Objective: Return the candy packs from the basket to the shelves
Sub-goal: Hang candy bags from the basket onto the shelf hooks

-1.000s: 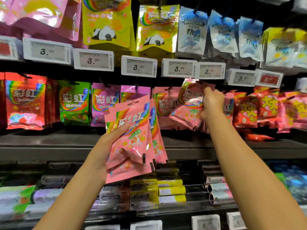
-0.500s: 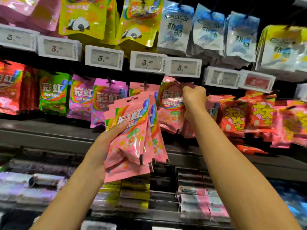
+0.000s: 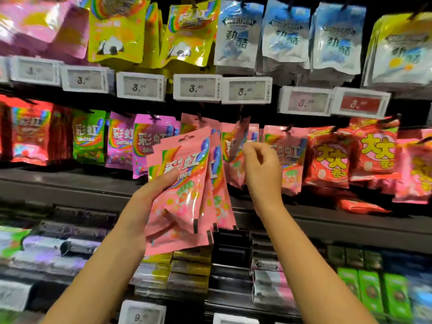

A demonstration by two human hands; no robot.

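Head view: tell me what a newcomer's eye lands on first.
The fan of pink packs at centre, gripped by the left hand, grabs attention first. Beside it the right hand hovers with curled fingers, holding nothing, before pink packs hanging on the pegs. Above runs a row of price tags, with yellow panda packs and blue packs hanging over them.

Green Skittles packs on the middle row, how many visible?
1: the green Skittles pack hangs left of centre, between the red packs and the purple packs. More may hang hidden behind it.
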